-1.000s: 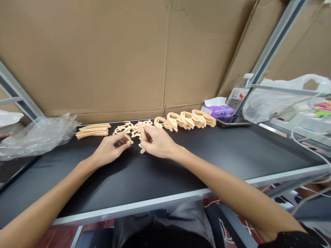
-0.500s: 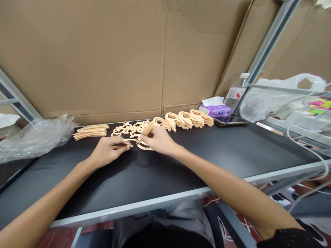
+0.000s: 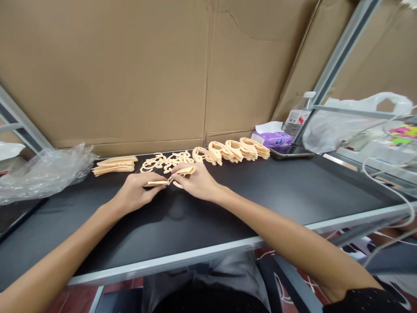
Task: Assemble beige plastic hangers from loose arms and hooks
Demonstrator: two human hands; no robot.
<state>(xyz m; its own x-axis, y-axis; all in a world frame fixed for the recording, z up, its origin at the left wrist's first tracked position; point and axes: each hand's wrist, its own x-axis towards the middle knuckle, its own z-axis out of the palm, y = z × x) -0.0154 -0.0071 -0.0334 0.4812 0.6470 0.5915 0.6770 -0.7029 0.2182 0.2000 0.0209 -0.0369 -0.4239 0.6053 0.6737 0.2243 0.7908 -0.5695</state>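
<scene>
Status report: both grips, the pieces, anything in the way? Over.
Left grip pinching a thin pale piece. Right grip holding another pale piece, near ends close together. Beyond: loose curved pieces, stacked rings to the right.

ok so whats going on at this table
A person's left hand pinches one pale piece and the right hand holds another pale piece, their ends close together; whether they touch is unclear. Behind the hands, loose curved pieces lie on the black tabletop, with stacked flat pieces to the left and ring-shaped stacks to the right.
</scene>
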